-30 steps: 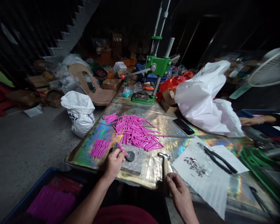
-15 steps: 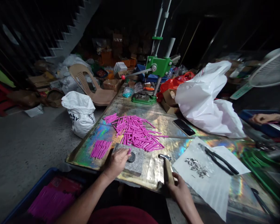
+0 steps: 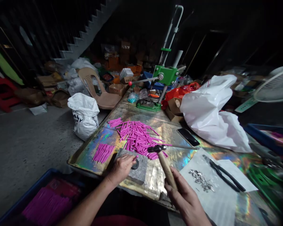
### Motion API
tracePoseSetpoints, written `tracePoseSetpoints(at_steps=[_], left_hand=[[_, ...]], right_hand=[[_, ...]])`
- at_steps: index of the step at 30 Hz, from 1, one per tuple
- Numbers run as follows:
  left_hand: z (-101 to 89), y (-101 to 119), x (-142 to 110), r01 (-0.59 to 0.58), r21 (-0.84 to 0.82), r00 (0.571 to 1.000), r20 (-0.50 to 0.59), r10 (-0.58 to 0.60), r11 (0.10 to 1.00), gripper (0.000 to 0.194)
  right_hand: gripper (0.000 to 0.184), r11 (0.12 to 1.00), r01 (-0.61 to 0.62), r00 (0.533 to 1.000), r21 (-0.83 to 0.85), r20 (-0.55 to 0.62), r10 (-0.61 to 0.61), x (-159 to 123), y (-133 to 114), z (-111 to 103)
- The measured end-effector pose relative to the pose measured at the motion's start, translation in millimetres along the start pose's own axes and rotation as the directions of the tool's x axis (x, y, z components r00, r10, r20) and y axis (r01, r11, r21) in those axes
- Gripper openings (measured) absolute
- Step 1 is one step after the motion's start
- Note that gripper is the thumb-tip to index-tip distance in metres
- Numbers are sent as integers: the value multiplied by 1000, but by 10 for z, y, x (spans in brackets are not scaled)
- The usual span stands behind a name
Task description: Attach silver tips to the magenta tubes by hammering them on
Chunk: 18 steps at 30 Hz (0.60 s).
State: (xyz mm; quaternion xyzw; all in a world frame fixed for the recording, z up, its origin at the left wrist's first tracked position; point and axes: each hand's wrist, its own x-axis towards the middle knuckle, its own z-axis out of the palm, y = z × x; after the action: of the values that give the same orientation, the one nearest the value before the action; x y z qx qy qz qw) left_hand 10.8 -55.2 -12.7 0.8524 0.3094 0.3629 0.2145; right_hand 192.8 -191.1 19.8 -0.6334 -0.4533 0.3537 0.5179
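Since a moment ago, our right hand (image 3: 182, 191) has lifted the hammer (image 3: 166, 169), and its head now shows against the near edge of the pile of pink sticks (image 3: 136, 133), right of the grey stone block (image 3: 140, 174).

From the head view, we see a blue crate (image 3: 49, 171) low and left of the block, holding purple sticks (image 3: 47, 204) and something red. Farther off, beyond the block and left, a white sack (image 3: 83, 110) stands on the floor; we cannot tell its contents. Beyond the block and right, an open cardboard box (image 3: 174, 116) sits beside a bulging white plastic bag (image 3: 207, 110). Well right of the block, a blue bin (image 3: 252, 128) holds blurred pinkish things.

Our left hand (image 3: 122, 166) has its fingers nearly together, pinching one pink stick (image 3: 136, 157) at the black disc (image 3: 135, 165) on the block; we cannot tell whether they touch. Our right fingers wrap the hammer's wooden handle. Right of the block, metal pieces (image 3: 201, 180) lie on a white sheet (image 3: 214, 207) near pliers (image 3: 226, 177).
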Motion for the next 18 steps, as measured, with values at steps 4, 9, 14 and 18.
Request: tracePoseSetpoints(at_steps=[4,9,14,18], left_hand=[[6,4,-4,18,-25,1000,12,-18,1000,24],[4,2,-12,23,-21,999,32,-23,1000,23],[10,-4,-18,-1,19,1000,21,1,1000,24],[21,-6,-23,0,-4,1000,26,0,1000,23]], right_hand=[[45,910,307,949,-280,166,-269,48,-379,-98],[52,773,522,844,-360,92,-528,4,-769,-176],[49,753,510,860,-416,239,-451,69,-649,-119],[51,707,531,847,-467,284,-448,94,-693,-233]])
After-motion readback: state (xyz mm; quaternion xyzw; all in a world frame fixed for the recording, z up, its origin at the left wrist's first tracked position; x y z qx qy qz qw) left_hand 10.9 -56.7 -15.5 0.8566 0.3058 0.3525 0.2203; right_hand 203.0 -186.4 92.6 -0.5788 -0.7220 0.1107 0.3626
